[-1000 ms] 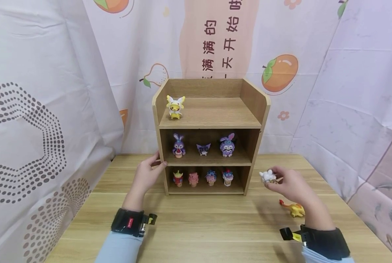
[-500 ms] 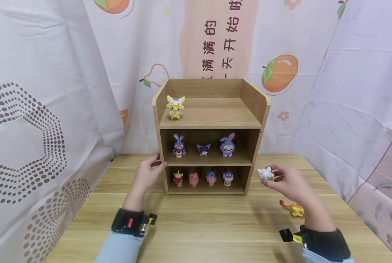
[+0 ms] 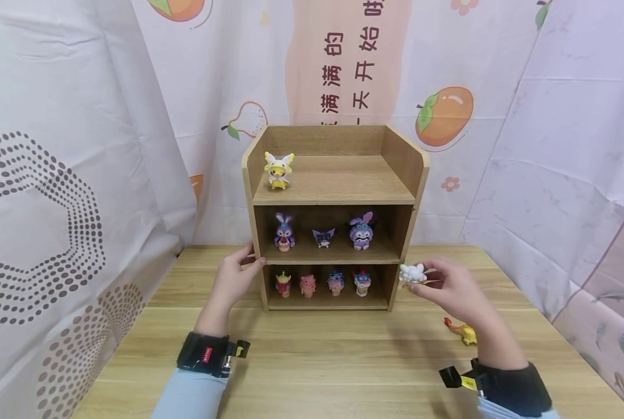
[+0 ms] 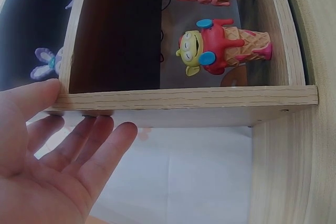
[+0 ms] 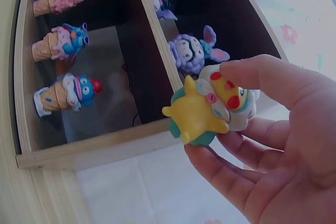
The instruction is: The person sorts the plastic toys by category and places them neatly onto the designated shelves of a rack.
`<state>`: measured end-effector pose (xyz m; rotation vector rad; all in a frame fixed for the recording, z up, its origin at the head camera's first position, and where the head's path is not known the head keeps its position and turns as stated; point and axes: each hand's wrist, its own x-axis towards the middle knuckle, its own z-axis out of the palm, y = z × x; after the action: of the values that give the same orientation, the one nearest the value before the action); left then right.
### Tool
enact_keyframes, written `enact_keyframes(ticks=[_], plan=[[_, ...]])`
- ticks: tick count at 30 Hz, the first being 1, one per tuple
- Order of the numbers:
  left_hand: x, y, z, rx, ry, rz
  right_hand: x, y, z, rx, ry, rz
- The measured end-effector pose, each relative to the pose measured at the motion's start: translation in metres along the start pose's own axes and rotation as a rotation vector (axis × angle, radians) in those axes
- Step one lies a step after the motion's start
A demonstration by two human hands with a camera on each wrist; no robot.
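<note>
My right hand (image 3: 455, 288) pinches a small toy figurine (image 5: 202, 109) between thumb and fingers, close beside the right side of a wooden shelf unit (image 3: 332, 199). The figurine has a yellow body, red cheeks, a white hood and a green part behind; in the head view its white top (image 3: 413, 273) shows. My left hand (image 3: 235, 276) grips the left side panel (image 4: 184, 99), thumb at its front edge and fingers along the outside. A yellow and white figurine (image 3: 278, 171) stands at the left of the top shelf.
Three purple figurines, one a rabbit (image 3: 284, 233), stand on the middle shelf. Several ice-cream-cone figurines, including a pink one (image 3: 307, 286), line the bottom. A yellow figurine with a red-tipped tail (image 3: 463, 333) lies on the table (image 3: 317, 361), partly behind the right forearm.
My right hand has moved left with the figurine, bringing it up to the shelf unit's right side. The left hand has stayed on the left panel.
</note>
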<state>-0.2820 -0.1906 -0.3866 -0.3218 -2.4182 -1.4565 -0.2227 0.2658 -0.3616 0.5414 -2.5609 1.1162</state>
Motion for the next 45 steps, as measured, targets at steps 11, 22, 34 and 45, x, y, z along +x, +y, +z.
enact_keyframes(ticks=[11, 22, 34, 45], plan=[[0.0, 0.0, 0.0, -0.009, 0.006, 0.003, 0.003, -0.015, 0.016, 0.102, 0.0, 0.066], [0.0, 0.0, 0.0, 0.0, 0.0, 0.004, 0.006, -0.024, 0.037, 0.188, -0.008, 0.047], [0.0, 0.003, 0.0, 0.003, 0.005, 0.002, 0.02, -0.038, 0.048, 0.21, 0.011, -0.053], [-0.001, 0.003, -0.001, 0.006, 0.0, 0.0, 0.032, -0.062, 0.045, 0.158, 0.02, -0.091]])
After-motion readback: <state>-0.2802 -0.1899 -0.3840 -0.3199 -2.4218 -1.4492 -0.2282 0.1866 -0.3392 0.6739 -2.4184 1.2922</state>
